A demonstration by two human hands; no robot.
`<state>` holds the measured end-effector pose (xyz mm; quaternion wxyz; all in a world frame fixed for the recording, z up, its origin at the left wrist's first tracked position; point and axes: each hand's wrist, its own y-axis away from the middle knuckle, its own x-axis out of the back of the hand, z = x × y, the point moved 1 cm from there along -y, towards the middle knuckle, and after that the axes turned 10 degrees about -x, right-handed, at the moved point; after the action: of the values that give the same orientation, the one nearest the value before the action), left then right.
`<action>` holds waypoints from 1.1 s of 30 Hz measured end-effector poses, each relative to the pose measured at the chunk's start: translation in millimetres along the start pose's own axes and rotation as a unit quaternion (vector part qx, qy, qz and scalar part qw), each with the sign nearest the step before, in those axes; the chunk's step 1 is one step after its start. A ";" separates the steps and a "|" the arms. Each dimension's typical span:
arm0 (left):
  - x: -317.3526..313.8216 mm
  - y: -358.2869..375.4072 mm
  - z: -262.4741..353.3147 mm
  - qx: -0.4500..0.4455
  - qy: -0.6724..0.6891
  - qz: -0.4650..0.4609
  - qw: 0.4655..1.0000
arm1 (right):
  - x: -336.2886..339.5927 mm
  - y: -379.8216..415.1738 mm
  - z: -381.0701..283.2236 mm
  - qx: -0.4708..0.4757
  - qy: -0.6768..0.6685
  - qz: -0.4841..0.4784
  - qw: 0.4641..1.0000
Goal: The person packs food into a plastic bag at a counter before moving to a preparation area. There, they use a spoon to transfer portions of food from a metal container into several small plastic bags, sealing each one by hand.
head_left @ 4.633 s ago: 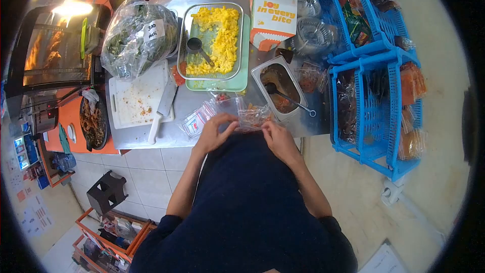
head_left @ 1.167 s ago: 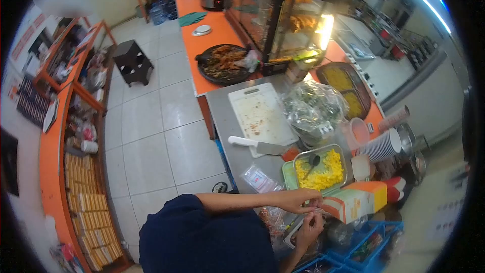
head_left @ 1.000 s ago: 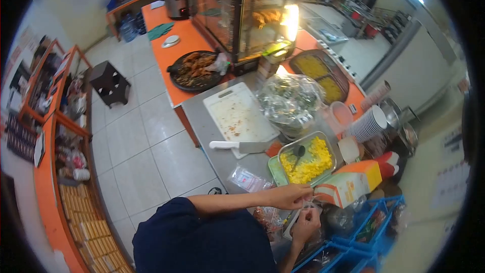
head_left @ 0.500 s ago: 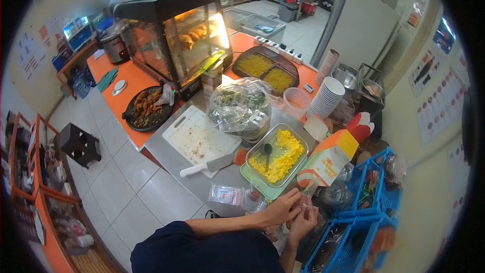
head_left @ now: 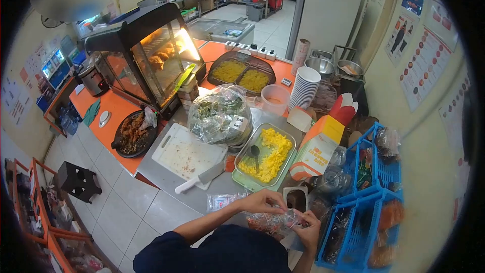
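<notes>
Near the table's front edge, my left hand (head_left: 265,202) pinches the edge of a small clear plastic bag (head_left: 292,217). On the bag's other side, my right hand (head_left: 307,226) holds it with fingers closed. Just behind the hands is a metal container (head_left: 296,198) with dark contents. Below them lies a plastic bag of reddish pieces (head_left: 265,224). A glass tray of yellow food (head_left: 273,156) with a black spoon (head_left: 255,157) stands further back. Flat plastic packs (head_left: 222,201) lie left of my left hand.
A knife (head_left: 199,179) lies by the white cutting board (head_left: 187,151). Behind are a large bag of greens (head_left: 220,114), stacked white cups (head_left: 304,88) and a heated display case (head_left: 151,55). An orange-white carton (head_left: 317,149) and blue baskets (head_left: 353,212) stand right.
The view has shifted. My hands have moved apart a little and toward the table's front, and the metal container behind them now shows.
</notes>
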<state>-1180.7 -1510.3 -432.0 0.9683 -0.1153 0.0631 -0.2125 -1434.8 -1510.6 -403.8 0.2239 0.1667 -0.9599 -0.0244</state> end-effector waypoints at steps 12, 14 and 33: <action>-17.3 0.9 44.0 -0.063 -0.146 -0.020 0.987 | 7.3 8.4 -13.8 0.083 0.082 -0.051 0.992; -23.0 -5.9 45.8 0.076 -0.142 -0.192 0.968 | -3.9 4.5 -12.1 0.115 0.098 -0.063 0.986; -17.6 -0.5 35.2 0.042 -0.167 -0.210 0.962 | -29.4 10.0 1.1 0.043 0.011 0.012 0.999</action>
<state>-1190.7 -1496.3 -396.6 0.9026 -0.1194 -0.1337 -0.3914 -1413.5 -1491.5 -416.0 0.2273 0.1650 -0.9595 0.0210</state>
